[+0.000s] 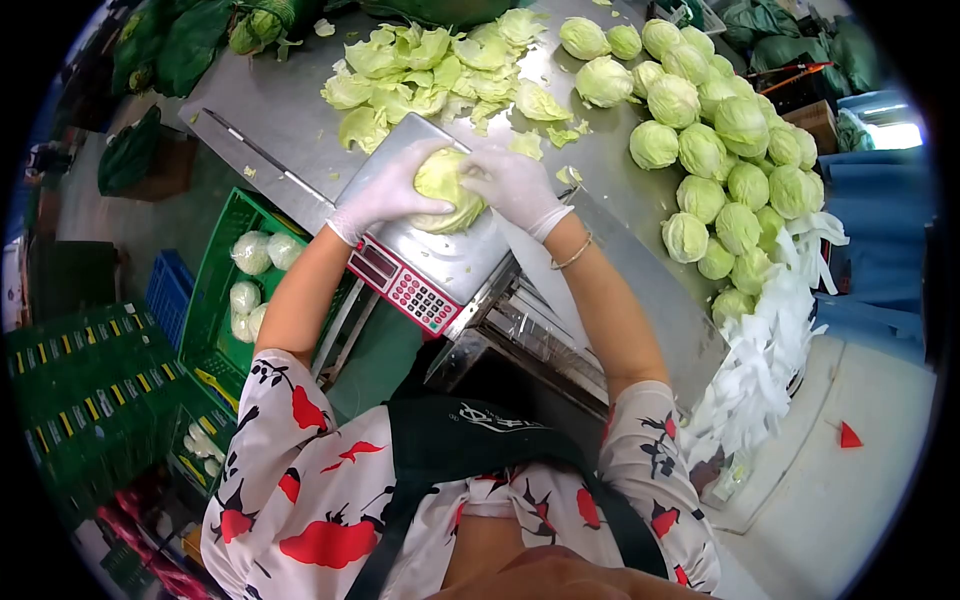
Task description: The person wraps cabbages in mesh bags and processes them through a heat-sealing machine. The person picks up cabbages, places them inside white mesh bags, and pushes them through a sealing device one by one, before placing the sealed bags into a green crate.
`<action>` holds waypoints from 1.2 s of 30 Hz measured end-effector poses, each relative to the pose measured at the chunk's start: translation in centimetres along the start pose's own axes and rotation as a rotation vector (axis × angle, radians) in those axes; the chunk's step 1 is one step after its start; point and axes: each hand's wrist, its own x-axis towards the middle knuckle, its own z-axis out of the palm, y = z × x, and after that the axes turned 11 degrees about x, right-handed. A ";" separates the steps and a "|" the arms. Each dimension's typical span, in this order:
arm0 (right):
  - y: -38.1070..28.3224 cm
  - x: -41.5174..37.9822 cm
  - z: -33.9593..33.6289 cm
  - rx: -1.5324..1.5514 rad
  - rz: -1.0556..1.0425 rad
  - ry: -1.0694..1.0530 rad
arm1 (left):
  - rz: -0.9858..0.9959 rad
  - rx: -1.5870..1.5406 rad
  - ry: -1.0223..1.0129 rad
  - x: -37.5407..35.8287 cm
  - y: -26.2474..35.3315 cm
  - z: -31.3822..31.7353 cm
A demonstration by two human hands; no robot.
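A pale green cabbage [440, 185] is held between my two white-gloved hands, above the metal plate of a weighing scale [470, 255]. My left hand [392, 192] is wrapped round its left side, with the thumb along the lower front. On the right side my right hand [518, 188] has its bent fingers against the cabbage; their tips are partly hidden. Below the plate, the scale's red-framed keypad [422, 300] faces me. Loose outer leaves [430, 75] lie in a heap just beyond the scale.
Many whole cabbages [740, 125] are piled on the right of the metal table [610, 170]. White strips [755, 370] hang at its right edge. At left, a green crate [205, 300] holds several wrapped cabbages [252, 253]. Dark green net sacks [180, 50] stand at the back left.
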 end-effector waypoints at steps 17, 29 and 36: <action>0.6 0.8 1.9 -0.352 -0.007 0.123 | 0.006 0.061 -0.044 0.8 0.3 0.1; -2.8 -0.7 -4.5 0.756 0.282 0.535 | -0.083 -0.286 0.253 -2.4 6.2 0.6; -8.0 -6.7 -1.3 0.963 0.341 0.396 | -0.307 -1.166 -0.053 -6.3 12.0 4.4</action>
